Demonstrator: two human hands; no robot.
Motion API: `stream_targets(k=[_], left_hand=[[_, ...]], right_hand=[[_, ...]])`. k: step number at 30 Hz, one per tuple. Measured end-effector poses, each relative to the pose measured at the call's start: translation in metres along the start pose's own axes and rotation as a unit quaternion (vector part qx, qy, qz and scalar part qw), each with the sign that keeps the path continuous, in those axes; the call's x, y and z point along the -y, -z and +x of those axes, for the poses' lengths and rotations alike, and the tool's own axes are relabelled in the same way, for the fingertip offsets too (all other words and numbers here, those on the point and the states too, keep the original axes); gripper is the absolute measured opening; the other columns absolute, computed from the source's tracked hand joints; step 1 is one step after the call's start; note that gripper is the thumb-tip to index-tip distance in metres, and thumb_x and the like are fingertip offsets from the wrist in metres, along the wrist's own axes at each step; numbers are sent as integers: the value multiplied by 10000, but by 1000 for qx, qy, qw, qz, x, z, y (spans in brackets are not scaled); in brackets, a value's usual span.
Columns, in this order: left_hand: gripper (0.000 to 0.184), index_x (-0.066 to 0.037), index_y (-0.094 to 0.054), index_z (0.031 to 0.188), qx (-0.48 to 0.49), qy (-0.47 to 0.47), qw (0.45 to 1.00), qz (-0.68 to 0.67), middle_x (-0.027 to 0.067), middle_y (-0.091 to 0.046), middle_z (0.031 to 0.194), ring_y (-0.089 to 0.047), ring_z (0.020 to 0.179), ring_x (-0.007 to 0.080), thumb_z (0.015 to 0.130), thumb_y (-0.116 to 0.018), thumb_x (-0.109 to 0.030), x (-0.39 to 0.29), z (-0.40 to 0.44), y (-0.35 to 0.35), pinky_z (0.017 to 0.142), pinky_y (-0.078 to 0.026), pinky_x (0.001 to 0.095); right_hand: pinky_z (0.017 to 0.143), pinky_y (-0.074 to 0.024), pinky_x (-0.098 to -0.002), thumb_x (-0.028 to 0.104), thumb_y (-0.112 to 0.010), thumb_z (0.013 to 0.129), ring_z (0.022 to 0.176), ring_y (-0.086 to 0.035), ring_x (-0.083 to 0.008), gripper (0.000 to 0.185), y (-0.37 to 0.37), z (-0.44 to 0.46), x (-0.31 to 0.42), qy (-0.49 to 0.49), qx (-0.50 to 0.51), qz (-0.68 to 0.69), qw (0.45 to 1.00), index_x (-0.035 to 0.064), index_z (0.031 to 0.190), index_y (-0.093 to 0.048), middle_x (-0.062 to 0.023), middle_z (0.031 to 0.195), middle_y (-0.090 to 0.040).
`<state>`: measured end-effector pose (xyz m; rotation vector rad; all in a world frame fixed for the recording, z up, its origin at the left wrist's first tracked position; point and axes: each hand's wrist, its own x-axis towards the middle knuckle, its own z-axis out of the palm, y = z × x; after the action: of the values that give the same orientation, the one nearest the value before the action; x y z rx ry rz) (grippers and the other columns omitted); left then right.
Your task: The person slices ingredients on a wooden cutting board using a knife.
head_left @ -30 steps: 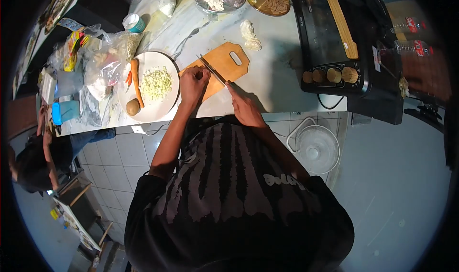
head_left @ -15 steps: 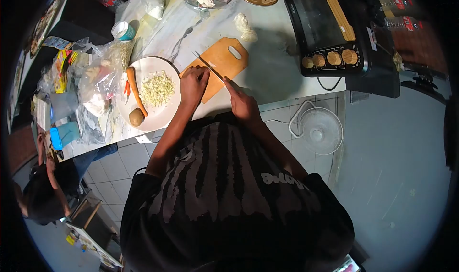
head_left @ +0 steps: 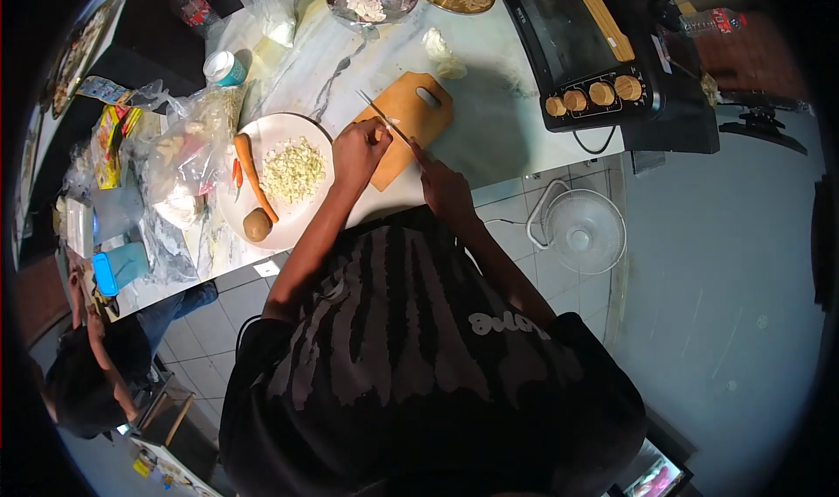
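Currently, fingers of our right hand [head_left: 446,189] grasp knife [head_left: 398,130]; fingers of our left hand [head_left: 359,152] seem clenched on small pale piece [head_left: 379,134], over cutting board [head_left: 426,123], upper centre of frame. Blade sits just beside fingertips: if piece rolls, edge could nick us.

Marble-patterned counter [head_left: 350,82] under a plate [head_left: 229,220], cutting board [head_left: 389,173] and black oven [head_left: 559,47].
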<state>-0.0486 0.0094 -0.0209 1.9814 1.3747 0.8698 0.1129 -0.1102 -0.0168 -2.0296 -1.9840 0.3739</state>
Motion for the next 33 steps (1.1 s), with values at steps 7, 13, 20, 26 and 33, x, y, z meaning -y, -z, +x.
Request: stream_targets(k=[7,13,20,26,33], left_hand=[[199,-84,-719,869,28,64,997,15,107,-671,683,-658,647,304,796,-737,-269,0,4,-1,627,-524,403],[250,-135,-724,926,71,99,992,20,88,-696,706,-670,652,299,771,-750,-330,-3,6,2,620,-520,408],[222,-155,-770,930,66,98,993,13,62,-688,684,-673,635,241,775,-772,-314,5,9,1,601,-511,375],[194,-160,-788,908,75,109,991,12,46,-689,675,-673,620,201,779,-790,-304,5,8,3,587,-510,349],[171,-145,-763,872,107,126,986,20,69,-744,779,-717,714,275,769,-776,-281,-1,18,8,636,-539,388]], right_hand=[[691,-545,-491,130,-498,954,735,-652,-358,666,17,-7,-10,-43,72,49,995,297,1571,-312,-154,857,-631],[654,-552,-534,108,-528,938,694,-653,-413,648,10,1,-11,-4,11,40,999,283,1540,-365,-175,822,-621],[809,-548,-478,87,-477,967,920,-675,-398,614,14,-7,-13,-40,47,124,990,274,1543,-379,-217,1023,-680],[827,-540,-494,119,-461,980,945,-672,-411,598,26,-5,0,-73,99,148,981,279,1548,-367,-234,1042,-681],[765,-543,-498,130,-453,980,855,-665,-386,617,18,-6,1,-54,81,63,993,290,1562,-330,-201,927,-659]])
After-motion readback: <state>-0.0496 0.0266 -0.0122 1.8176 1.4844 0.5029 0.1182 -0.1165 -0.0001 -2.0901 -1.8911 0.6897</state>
